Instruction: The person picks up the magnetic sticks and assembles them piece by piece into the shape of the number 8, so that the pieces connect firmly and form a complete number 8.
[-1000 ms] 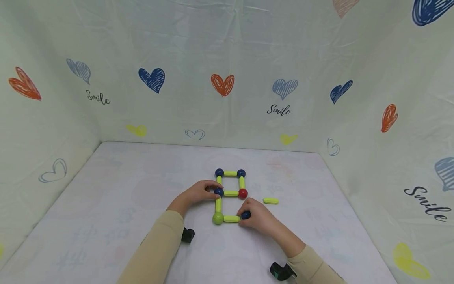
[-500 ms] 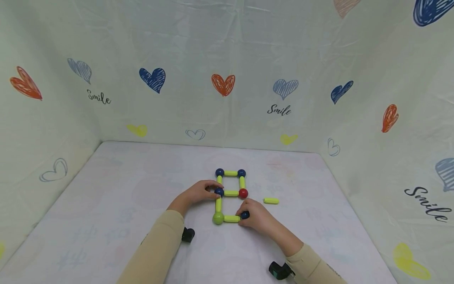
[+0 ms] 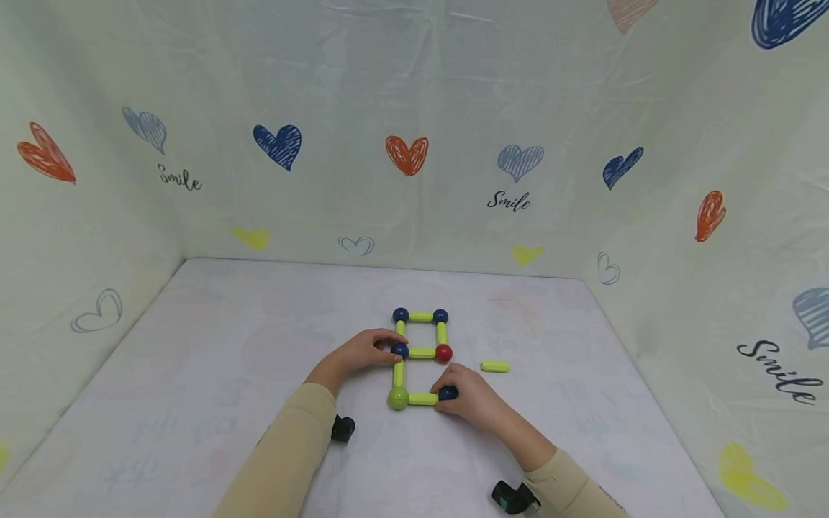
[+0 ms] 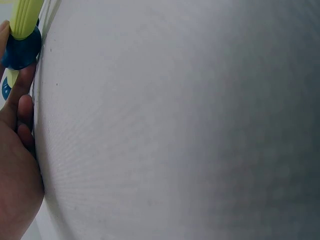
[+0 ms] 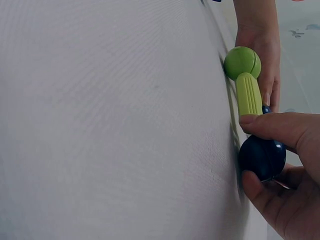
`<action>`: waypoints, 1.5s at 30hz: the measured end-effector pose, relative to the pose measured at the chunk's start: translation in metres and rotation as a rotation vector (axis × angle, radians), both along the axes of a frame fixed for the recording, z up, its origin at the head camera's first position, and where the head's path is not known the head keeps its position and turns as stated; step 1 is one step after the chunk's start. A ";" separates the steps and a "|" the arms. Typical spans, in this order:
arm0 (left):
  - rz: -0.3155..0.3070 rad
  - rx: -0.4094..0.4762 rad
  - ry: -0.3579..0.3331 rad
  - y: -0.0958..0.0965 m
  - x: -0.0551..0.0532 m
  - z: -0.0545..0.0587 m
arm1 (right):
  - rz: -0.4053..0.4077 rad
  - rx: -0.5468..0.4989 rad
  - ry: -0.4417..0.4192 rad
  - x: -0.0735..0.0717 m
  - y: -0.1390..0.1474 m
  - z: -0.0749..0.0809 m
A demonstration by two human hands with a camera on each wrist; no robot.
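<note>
In the head view a flat figure of yellow-green rods and balls lies on the table. My left hand (image 3: 359,351) pinches the blue ball (image 3: 400,351) at its middle left corner; the left wrist view shows thumb and finger on either side of that blue ball (image 4: 24,50). My right hand (image 3: 476,392) grips a dark blue ball (image 3: 448,393) at the lower right, against the end of the bottom rod (image 3: 423,398). In the right wrist view its thumb lies across the joint of rod (image 5: 248,95) and dark blue ball (image 5: 262,156). A larger green ball (image 3: 398,398) forms the lower left corner.
A red ball (image 3: 443,352) sits at the middle right corner, with two blue balls at the far corners. To the right lies a loose yellow-green rod (image 3: 495,367). A pale curtain (image 3: 453,86) printed with hearts surrounds the white table (image 3: 227,374).
Both hands keep their places and holds. The dark blue ball in my right fingers shifts only very slightly, while the figure and the loose rod stay put.
</note>
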State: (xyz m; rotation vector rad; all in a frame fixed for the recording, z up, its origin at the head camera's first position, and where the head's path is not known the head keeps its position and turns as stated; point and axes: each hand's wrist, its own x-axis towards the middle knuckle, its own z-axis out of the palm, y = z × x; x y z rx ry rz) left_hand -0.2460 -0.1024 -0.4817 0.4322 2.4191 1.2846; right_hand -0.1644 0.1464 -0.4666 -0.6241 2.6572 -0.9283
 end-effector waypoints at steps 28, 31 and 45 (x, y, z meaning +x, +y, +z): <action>0.005 0.016 -0.003 0.002 0.004 0.002 | -0.012 -0.033 0.010 0.003 0.002 0.002; 0.008 0.012 -0.005 0.002 0.003 0.002 | -0.013 -0.034 0.010 0.004 0.002 0.002; 0.015 -0.012 -0.003 0.001 0.002 0.002 | -0.061 -0.037 0.024 0.002 0.009 0.013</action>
